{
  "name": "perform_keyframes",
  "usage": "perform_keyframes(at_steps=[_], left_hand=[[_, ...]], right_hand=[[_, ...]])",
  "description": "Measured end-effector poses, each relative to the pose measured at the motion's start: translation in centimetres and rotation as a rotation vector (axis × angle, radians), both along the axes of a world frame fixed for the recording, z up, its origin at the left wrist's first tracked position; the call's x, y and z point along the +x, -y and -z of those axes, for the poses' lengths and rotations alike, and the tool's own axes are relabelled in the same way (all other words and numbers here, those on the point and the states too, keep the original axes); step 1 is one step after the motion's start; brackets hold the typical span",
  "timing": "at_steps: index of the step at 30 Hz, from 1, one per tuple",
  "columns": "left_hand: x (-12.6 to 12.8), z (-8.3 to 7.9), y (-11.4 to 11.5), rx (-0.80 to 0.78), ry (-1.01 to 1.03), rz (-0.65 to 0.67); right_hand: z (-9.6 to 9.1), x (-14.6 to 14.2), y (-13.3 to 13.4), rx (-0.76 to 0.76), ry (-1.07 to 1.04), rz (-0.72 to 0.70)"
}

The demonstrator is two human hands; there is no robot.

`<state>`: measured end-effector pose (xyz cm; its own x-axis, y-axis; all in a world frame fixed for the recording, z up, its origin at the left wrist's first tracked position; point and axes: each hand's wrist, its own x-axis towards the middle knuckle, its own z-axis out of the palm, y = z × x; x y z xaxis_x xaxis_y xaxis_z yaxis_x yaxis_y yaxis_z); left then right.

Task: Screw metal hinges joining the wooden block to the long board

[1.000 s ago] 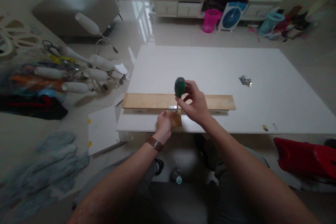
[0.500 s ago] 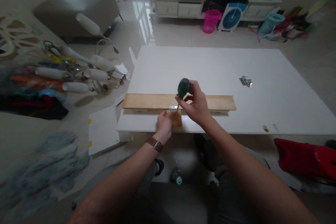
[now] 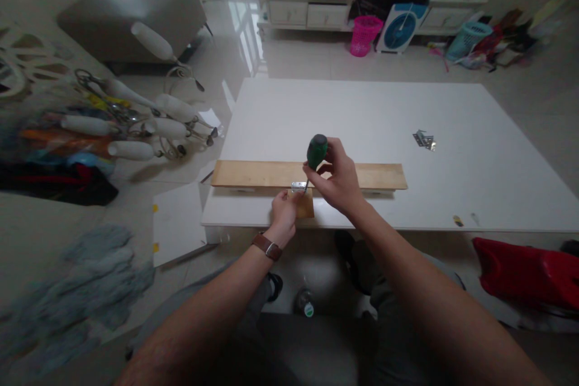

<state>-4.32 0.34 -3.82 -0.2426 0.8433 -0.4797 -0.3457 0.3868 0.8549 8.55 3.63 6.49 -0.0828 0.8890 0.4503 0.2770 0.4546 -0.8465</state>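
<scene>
Right hand point(image 3: 340, 182): fingers closed on a green-handled screwdriver point(image 3: 317, 152) above the white rectangular bench point(image 3: 362, 120); long axis near-upright, handle leaning slightly right, tip downward at a silver metal hinge point(image 3: 298, 186). Left hand point(image 3: 283, 214): fingers against a small brown wooden block point(image 3: 306, 208), presumably steadying it; grip cannot be confirmed.

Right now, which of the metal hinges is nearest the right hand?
The single hinge at the near edge of the long board, by the green screwdriver; the other hinges lie bunched together farther right on the white table.
</scene>
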Motion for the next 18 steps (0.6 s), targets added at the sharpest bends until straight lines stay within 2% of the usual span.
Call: perform_keyframes(at_steps=[18], left_hand=[[-0.09,0.06,0.03,0.004,-0.006,0.011]], right_hand=[[-0.13,-0.01,-0.01,-0.006,0.009,-0.004]])
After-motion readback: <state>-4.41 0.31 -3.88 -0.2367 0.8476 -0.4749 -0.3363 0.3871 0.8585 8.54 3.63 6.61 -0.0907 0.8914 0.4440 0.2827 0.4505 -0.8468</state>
